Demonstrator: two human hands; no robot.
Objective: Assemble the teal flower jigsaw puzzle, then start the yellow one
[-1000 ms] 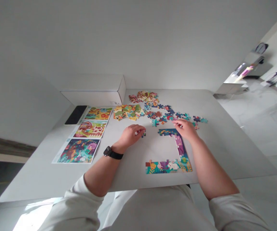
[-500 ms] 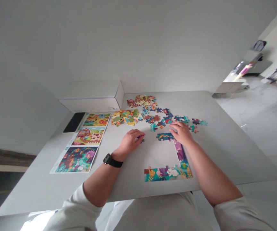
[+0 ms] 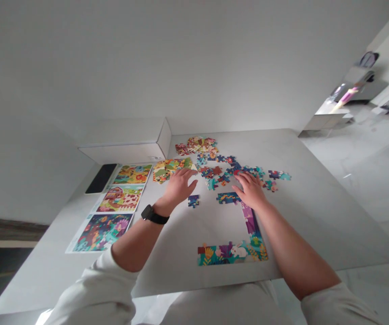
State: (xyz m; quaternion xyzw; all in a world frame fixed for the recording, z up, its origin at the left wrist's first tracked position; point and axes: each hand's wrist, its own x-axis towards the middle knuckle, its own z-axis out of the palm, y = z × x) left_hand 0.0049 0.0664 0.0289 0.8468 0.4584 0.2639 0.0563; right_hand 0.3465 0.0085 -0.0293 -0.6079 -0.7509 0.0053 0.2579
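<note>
My left hand (image 3: 180, 185), with a black watch on the wrist, is open over the table beside the yellow-green puzzle pieces (image 3: 164, 170). Just below its fingers a dark blue puzzle piece (image 3: 193, 201) lies apart from the others. My right hand (image 3: 250, 189) is open, fingers spread at the near edge of the blue and teal puzzle pieces (image 3: 223, 178). Under its thumb side lies a joined dark blue strip (image 3: 227, 197). That strip meets a purple column (image 3: 248, 219), which runs down to a joined bottom row (image 3: 233, 253) with a white rabbit.
Three printed pictures (image 3: 120, 198) lie at the left, with a black phone (image 3: 101, 178) beside them. A white box (image 3: 127, 151) stands at the back left against the wall. More reddish pieces (image 3: 197, 144) are heaped at the back of the white table (image 3: 316, 216).
My left hand has let go of the dark blue piece, leaving it on the table, and has moved up and opened. My right hand has stayed near the pile, its fingers stretched further.
</note>
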